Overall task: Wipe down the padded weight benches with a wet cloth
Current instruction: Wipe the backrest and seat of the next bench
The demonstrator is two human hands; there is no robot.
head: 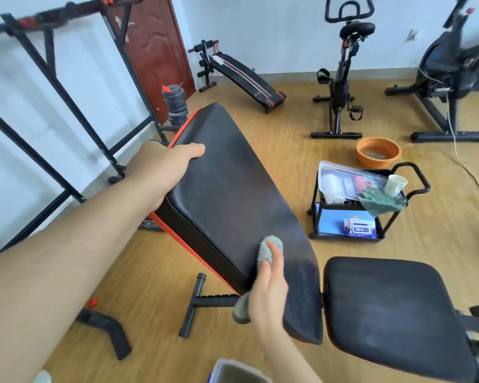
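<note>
A black padded backrest (227, 194) with red trim stands tilted up in the middle of the view. Its black seat pad (385, 305) lies to the right. My left hand (163, 167) grips the backrest's upper left edge, thumb on top of the pad. My right hand (268, 288) presses a grey cloth (270, 248) against the lower part of the backrest; the cloth bulges above my fingers and another bit of it hangs below my palm. The pad surface near the cloth looks streaked.
A small black cart (371, 200) with a green rag, paper cup and supplies stands right of the bench. An orange basin (378, 152) sits on the wooden floor behind it. Exercise bikes (340, 87), a sit-up board (246, 78) and a black rack (67, 87) surround the bench.
</note>
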